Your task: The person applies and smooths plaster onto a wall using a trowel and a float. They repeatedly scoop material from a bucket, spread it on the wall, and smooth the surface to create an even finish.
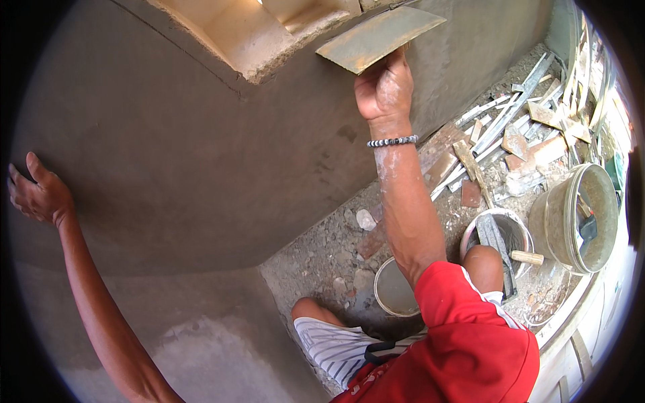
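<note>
My right hand [386, 91] is raised near a corner of the wall opening, gripping a flat rectangular plastering trowel [379, 39]. Its plate is tilted, smeared with grey and rusty at the edges; the handle is mostly hidden by the hand. To the far left, my left hand [44, 193] rests on or close to the grey plastered wall [168, 154], thumb and fingers apart and nothing in them. The plaster looks damp and mostly smooth, with darker patches low down. A thin line is scored from the upper left toward the corner of the wall opening [232, 40].
Below my right forearm stands a bucket [378, 295] with grey contents. Beside my knee, a second bucket [468, 232] holds mortar and a wooden-handled tool [527, 257]. A taller bucket [554, 218] stands at right. Broken tiles and strips [510, 124] litter the rubble floor.
</note>
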Tool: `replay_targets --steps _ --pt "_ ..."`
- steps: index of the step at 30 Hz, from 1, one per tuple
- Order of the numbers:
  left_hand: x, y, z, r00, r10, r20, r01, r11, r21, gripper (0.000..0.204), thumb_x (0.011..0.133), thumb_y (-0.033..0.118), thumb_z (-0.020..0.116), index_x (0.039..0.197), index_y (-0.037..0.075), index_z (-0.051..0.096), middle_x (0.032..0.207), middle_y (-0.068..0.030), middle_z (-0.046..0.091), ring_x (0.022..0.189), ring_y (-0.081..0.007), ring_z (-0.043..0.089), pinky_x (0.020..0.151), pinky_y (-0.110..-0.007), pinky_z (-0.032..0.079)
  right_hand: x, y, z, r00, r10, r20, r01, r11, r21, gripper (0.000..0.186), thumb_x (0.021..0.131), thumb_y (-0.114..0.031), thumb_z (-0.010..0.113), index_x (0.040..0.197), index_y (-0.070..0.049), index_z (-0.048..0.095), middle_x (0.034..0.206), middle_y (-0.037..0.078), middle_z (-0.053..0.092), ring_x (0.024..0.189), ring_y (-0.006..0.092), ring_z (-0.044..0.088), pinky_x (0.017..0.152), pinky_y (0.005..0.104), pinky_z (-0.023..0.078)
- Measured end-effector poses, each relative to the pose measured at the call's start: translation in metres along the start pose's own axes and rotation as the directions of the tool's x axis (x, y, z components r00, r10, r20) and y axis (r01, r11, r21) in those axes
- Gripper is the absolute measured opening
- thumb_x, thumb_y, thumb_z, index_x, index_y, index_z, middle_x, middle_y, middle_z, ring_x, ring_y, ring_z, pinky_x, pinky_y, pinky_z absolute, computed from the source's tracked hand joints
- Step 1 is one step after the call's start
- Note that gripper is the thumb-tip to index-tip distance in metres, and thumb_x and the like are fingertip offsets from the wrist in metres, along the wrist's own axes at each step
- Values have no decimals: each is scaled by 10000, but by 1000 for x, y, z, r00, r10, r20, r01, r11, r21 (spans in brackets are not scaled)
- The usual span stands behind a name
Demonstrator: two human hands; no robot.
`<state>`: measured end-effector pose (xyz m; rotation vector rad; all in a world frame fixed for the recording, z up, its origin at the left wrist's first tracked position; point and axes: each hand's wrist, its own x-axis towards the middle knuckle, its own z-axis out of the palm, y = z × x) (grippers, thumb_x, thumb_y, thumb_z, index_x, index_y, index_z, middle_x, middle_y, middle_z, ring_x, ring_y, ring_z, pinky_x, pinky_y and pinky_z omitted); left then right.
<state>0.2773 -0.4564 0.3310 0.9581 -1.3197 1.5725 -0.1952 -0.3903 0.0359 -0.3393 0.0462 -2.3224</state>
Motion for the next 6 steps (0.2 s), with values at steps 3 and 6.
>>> replay_targets --steps 3,6 --pt "-4 -30 18 998 61 -8 -59 984 166 734 936 654 447 1279 34 640 1299 -184 628 1212 -369 575 1036 -450 422 -4 4 2 1000 -8 14 8 1000 -11 499 959 -347 651 1363 -118 470 1302 21 555 1174 213 559 950 465 526" --pt "-6 -31 21 999 46 -15 -44 990 131 755 927 671 446 1276 31 641 1301 -192 625 1195 -380 586 1019 -461 438 -8 8 2 1000 -10 7 10 1000 -11 513 955 -352 655 1371 -118 465 1321 23 547 1181 216 556 957 477 520"
